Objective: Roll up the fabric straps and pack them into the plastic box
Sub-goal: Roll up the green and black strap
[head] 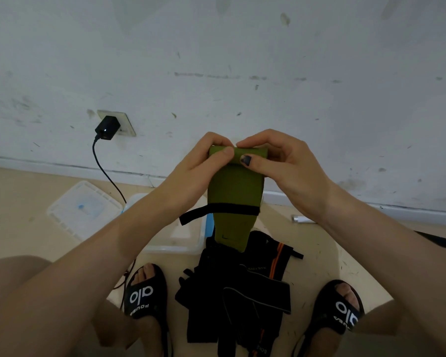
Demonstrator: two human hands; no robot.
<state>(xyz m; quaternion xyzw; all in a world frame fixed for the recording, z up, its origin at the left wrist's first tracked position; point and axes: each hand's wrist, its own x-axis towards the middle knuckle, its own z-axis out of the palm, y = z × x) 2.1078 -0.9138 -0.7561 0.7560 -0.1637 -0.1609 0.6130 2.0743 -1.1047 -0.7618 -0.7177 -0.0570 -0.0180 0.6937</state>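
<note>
Scuffed wall, tan floor. Our left hand (204,161) and right hand (276,161) pinch the green strap (234,191) at its rolled top; soft, light, floppy. Plastic box (180,240) at 7 o'clock.

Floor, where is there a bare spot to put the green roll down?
Bare floor lies right of the black strap pile, below the small white tube. Another patch lies left of the clear lid. Between the sandals it's crowded.
</note>
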